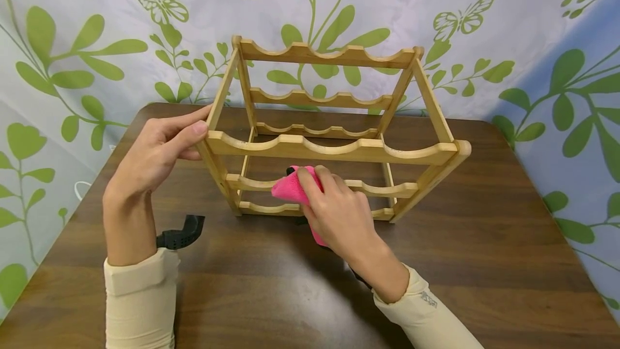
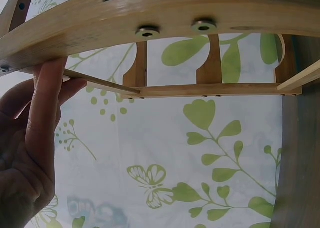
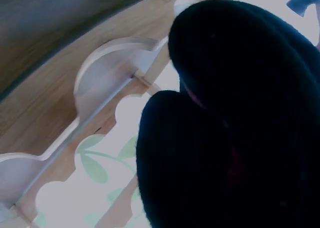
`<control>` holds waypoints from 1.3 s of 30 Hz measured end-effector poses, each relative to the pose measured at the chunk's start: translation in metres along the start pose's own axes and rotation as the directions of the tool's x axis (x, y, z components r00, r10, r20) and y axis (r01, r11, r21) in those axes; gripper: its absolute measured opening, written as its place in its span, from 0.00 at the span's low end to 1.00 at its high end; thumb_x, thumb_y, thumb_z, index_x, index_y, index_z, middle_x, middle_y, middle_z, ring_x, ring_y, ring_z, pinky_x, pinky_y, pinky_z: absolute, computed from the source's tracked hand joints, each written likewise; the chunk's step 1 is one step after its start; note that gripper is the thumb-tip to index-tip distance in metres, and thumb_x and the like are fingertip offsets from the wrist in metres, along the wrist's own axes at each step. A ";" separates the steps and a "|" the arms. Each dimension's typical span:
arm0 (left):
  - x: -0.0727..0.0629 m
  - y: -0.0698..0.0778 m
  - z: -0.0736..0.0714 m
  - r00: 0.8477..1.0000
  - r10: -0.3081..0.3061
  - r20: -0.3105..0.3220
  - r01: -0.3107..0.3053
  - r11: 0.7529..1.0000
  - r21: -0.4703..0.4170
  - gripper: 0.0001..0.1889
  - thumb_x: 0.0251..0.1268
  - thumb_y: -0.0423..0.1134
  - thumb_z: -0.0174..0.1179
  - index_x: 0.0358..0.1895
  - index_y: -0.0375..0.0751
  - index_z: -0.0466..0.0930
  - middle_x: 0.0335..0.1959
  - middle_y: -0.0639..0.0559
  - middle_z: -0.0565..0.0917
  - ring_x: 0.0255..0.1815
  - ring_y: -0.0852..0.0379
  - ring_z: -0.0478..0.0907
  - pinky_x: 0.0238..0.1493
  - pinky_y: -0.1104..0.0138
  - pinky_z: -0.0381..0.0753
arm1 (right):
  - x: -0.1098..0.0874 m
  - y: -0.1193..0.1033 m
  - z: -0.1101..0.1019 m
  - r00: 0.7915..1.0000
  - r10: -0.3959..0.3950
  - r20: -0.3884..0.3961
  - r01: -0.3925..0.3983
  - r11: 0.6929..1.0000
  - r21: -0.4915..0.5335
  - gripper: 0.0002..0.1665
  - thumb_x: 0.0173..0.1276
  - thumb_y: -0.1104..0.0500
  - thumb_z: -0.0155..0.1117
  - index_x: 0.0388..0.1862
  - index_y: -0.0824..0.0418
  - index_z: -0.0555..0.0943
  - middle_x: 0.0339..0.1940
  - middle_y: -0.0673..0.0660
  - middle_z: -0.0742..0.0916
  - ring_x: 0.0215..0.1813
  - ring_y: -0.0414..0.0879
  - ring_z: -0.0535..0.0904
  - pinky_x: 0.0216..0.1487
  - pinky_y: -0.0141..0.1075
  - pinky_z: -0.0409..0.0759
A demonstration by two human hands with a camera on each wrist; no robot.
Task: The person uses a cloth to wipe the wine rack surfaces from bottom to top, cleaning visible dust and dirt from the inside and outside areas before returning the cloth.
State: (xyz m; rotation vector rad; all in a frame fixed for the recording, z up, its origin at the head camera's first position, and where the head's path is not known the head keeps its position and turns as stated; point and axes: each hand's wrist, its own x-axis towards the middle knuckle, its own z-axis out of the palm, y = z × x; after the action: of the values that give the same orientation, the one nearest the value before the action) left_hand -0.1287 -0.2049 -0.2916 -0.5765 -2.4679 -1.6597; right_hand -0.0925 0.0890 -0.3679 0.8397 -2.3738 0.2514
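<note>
Rack (image 1: 297, 147): lt. wood, open frame, 3 scalloped rails front & back; stands upright on bench (image 1: 484, 263). Cloth (image 1: 292, 187): brt. pink, bunched in R grip (image 1: 341, 220), nr. ctr. of front mid rail.

Your left grip (image 1: 154, 149) pinches the near upper-left corner of the wooden wine rack (image 1: 295, 147), your wrist bent toward it; your right grip (image 1: 341, 214) curls at the rack's front, forearm slanting toward it.
</note>
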 end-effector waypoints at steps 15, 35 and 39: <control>0.000 0.000 0.002 1.000 -0.002 0.031 0.001 1.000 0.012 0.19 0.76 0.34 0.50 0.66 0.42 0.75 0.49 0.61 0.84 0.44 0.61 0.81 0.37 0.72 0.82 | -0.011 0.005 -0.007 1.000 -0.011 -0.023 0.009 0.997 -0.076 0.20 0.59 0.65 0.67 0.52 0.60 0.79 0.43 0.61 0.85 0.41 0.58 0.84 0.14 0.44 0.78; -0.002 0.000 0.000 0.999 -0.004 0.046 0.003 1.000 0.023 0.19 0.77 0.34 0.49 0.67 0.41 0.74 0.49 0.63 0.84 0.44 0.62 0.82 0.38 0.72 0.82 | -0.021 0.016 -0.019 0.999 0.021 -0.046 -0.024 0.998 -0.066 0.25 0.53 0.65 0.71 0.52 0.62 0.77 0.48 0.68 0.82 0.45 0.63 0.80 0.20 0.50 0.82; -0.002 0.000 -0.001 0.999 0.005 0.044 -0.005 1.000 0.014 0.19 0.77 0.33 0.49 0.67 0.40 0.74 0.49 0.62 0.85 0.44 0.62 0.82 0.39 0.72 0.83 | -0.021 0.021 -0.023 0.997 0.066 -0.030 -0.067 0.997 -0.043 0.26 0.54 0.63 0.72 0.53 0.64 0.76 0.48 0.69 0.81 0.42 0.64 0.81 0.25 0.54 0.84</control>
State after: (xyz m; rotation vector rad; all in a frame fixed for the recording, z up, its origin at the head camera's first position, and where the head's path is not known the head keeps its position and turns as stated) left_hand -0.1270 -0.2060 -0.2915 -0.6237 -2.5045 -1.6431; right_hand -0.0812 0.1248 -0.3616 0.7325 -2.3750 0.2354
